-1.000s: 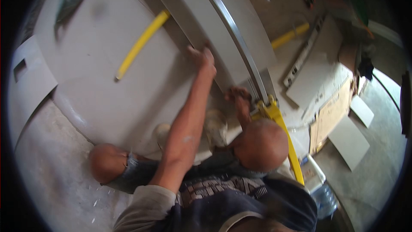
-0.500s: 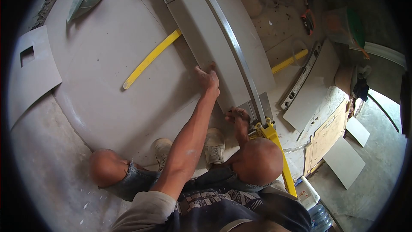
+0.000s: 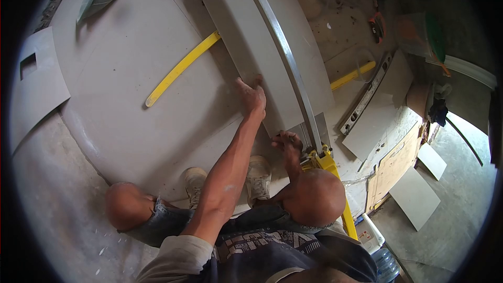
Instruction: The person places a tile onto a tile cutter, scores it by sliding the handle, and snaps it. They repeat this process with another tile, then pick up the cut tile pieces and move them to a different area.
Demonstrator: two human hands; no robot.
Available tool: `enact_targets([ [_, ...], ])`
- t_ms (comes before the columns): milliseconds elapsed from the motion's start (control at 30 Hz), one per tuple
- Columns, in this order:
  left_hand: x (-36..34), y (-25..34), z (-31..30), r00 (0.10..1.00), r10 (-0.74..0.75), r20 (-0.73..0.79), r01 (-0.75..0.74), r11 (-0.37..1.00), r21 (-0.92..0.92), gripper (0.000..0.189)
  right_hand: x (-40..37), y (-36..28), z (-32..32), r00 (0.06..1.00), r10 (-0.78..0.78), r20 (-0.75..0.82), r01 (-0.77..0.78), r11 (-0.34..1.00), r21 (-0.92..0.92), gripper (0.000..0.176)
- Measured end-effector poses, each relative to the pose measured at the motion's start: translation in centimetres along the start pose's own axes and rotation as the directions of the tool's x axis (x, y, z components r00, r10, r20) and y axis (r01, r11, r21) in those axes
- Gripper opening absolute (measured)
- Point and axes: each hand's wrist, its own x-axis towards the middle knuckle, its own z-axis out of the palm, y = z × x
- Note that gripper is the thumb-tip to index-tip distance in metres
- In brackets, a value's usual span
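Observation:
A long grey tile (image 3: 251,47) lies on a manual tile cutter under its shiny metal rail (image 3: 285,55). My left hand (image 3: 253,98) is closed on the tile's left edge, thumb and fingers on either side of it. At the tile's near end, my right hand (image 3: 287,142) has its fingers curled in against the corner. Something small and dark shows at those fingertips, too small to name. Just right of this hand is the cutter's yellow handle end (image 3: 329,162). A yellow support arm (image 3: 181,71) sticks out from the cutter's left side.
A spirit level (image 3: 367,94) rests beside an offcut tile (image 3: 374,123) on the right. A tile with a square cutout (image 3: 44,76) lies at far left. Orange-handled tool (image 3: 376,27), bucket (image 3: 419,34), smaller tile pieces (image 3: 415,198) and a plastic bottle (image 3: 385,264) are along the right.
The whole view has shifted slightly. Both hands keep their places on the tile's left edge and near corner, and the tile stays under the rail.

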Motion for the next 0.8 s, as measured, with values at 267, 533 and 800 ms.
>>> enact_targets([
  [267,-0.6,0.7,-0.7,0.996,-0.055,0.064,0.066,0.980,-0.188,0.049,-0.5,-0.8,0.6,1.000,0.001,-0.022,-0.001,1.000,-0.007,0.010],
  [533,-0.8,0.5,-1.4,0.989,-0.057,0.140,0.090,0.966,-0.244,0.045,-0.4,-0.1,0.0,0.995,-0.093,0.032,0.094,0.995,-0.023,0.026],
  [800,-0.4,0.7,-1.1,0.990,-0.048,0.134,0.074,0.979,-0.191,0.055,-0.6,-0.9,0.8,0.999,-0.043,-0.027,0.042,0.999,-0.015,0.011],
])
